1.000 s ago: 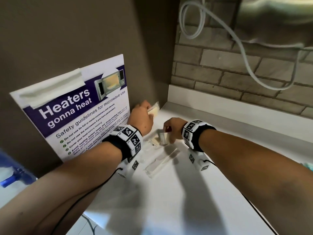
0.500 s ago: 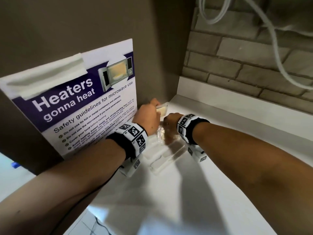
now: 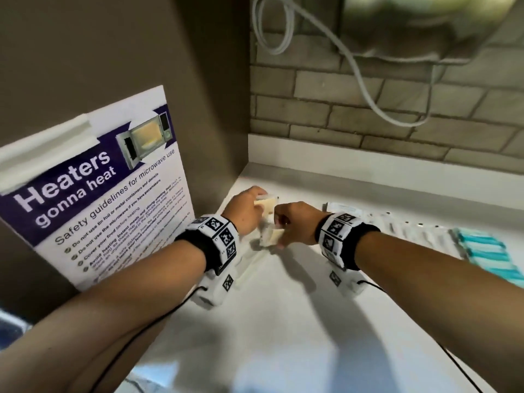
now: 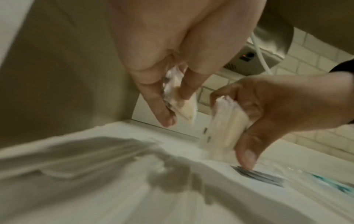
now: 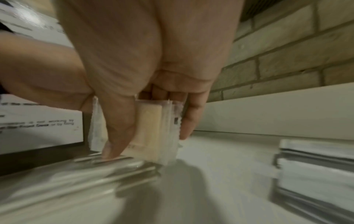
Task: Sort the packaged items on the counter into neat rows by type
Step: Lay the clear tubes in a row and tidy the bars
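Observation:
My left hand [image 3: 246, 211] pinches a small clear packet with pale contents [image 3: 266, 203] near the counter's back left corner; the left wrist view shows that packet [image 4: 184, 106] between thumb and fingers. My right hand [image 3: 296, 222] grips a second clear packet of pale sticks [image 3: 270, 236], held upright just above the counter [image 5: 153, 133]. The two hands are close together. More clear packets [image 5: 107, 171] lie flat under the right hand. A row of clear packets [image 3: 411, 231] and teal-striped packets [image 3: 490, 256] lies along the right.
A white counter [image 3: 283, 321] runs under both arms. A microwave safety poster [image 3: 93, 199] leans on the brown wall at left. Brick wall [image 3: 368, 109] behind, with a white cable [image 3: 357, 66] and a metal appliance above.
The right hand has lifted its packet and drawn it a little to the right. The left hand still holds its packet near the corner. The head view has swung right, showing the rows.

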`<action>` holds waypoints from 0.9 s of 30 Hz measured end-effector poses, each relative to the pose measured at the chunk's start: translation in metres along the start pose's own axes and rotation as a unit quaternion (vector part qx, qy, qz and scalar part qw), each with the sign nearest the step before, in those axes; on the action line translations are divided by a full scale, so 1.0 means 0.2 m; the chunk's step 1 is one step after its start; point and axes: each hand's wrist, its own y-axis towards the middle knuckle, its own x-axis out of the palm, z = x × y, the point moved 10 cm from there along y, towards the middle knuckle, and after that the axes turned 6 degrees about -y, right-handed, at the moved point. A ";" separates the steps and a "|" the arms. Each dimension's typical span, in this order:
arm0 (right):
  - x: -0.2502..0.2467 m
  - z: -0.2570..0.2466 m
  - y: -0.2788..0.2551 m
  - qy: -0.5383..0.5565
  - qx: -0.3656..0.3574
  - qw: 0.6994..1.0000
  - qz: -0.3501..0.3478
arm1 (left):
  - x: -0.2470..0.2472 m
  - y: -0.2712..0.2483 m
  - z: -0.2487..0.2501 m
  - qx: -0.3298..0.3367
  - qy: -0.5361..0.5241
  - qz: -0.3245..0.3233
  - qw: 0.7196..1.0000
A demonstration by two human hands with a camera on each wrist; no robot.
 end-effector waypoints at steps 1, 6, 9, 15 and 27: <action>0.01 0.03 -0.07 -0.001 0.008 1.000 -0.006 | 0.10 -0.02 0.00 -0.005 -0.035 -0.040 0.999; 0.09 0.22 -0.34 0.017 0.069 0.997 -0.002 | 0.54 -0.15 0.03 -0.047 -0.137 -0.174 0.974; 0.11 0.33 -0.45 0.025 0.110 0.993 0.021 | 0.70 -0.23 0.09 -0.071 -0.206 -0.221 0.951; 0.12 0.52 -0.61 0.099 0.181 0.970 0.125 | 0.83 -0.38 0.20 -0.059 -0.196 -0.302 0.931; 0.24 0.56 -0.67 0.028 0.168 0.985 -0.008 | 0.83 -0.40 0.22 0.124 0.055 -0.302 0.944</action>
